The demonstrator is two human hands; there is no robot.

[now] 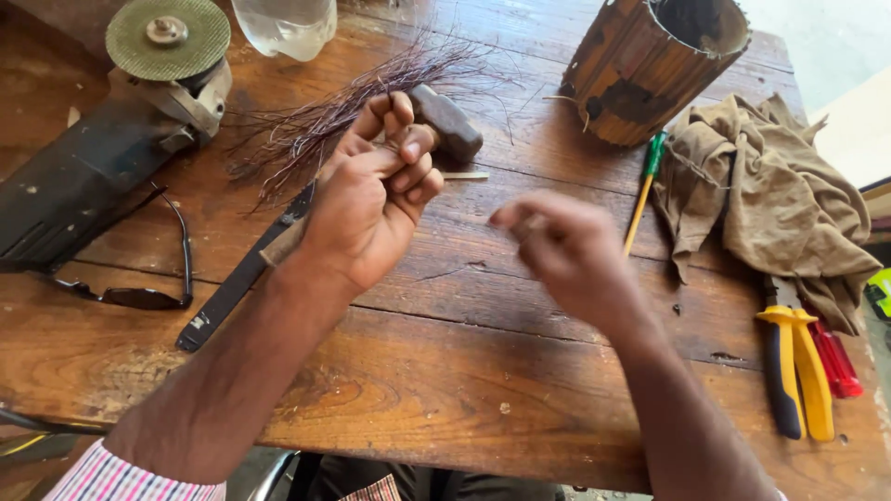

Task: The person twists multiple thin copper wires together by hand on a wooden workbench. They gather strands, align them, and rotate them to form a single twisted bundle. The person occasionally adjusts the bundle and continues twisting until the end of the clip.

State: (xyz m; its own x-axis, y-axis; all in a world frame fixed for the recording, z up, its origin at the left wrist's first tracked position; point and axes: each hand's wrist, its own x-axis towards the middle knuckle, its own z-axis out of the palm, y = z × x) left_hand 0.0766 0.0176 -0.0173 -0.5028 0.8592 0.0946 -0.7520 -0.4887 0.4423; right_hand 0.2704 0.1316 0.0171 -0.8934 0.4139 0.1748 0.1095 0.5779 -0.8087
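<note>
My left hand is raised over the wooden table, its fingers curled shut on a thin pale strip that sticks out to the right. A hammer with a dark head lies just behind and under this hand, its wooden handle end showing near the wrist; I cannot tell whether the hand touches it. My right hand is blurred, to the right and lower, with its fingertips pinched together. Whether anything is between them is unclear. A bundle of thin dark fibres is spread out behind the hammer.
An angle grinder with a green disc lies at far left, with sunglasses and a flat black bar nearby. At the back are a plastic bottle and a wooden slat cylinder. To the right are a green-and-yellow screwdriver, a brown cloth, yellow pliers and a red tool handle.
</note>
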